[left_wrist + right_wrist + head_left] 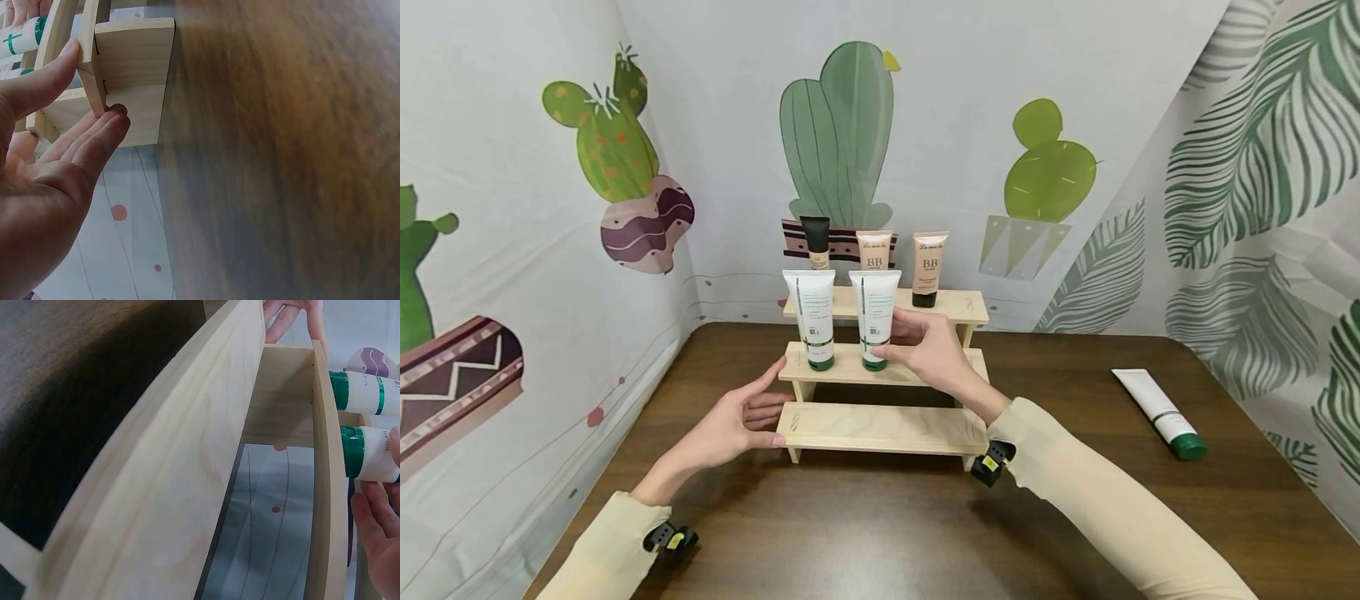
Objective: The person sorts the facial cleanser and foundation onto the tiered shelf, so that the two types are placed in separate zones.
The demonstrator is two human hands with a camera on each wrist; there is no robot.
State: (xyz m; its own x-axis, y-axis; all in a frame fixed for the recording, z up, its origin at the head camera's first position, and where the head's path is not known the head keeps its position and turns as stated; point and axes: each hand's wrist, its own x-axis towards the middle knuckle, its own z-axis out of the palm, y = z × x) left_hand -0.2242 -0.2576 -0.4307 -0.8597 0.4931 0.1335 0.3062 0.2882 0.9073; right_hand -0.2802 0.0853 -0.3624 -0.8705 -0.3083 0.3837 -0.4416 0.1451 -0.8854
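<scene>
My right hand (938, 354) grips the lower part of a white squeeze tube (877, 310) with a green cap. Cap down, it stands upright at the middle step of a wooden three-tier display rack (880, 423); my thumb lies in front, with fingers behind it. Just left, a matching white tube (814, 315) stands on the same step. At the rack's left end, my left hand (726, 429) holds the lowest step's edge between thumb and fingers, its index finger reaching the middle step. The right wrist view shows the gripped tube's green cap (352, 452) beside the step.
On the top step stand a black-capped tube (816, 237) and two beige BB cream tubes, one at the right (929, 265). Another white green-capped tube (1153, 408) lies on the brown table (865, 533) at the right. A cactus-print cloth (722, 125) hangs behind.
</scene>
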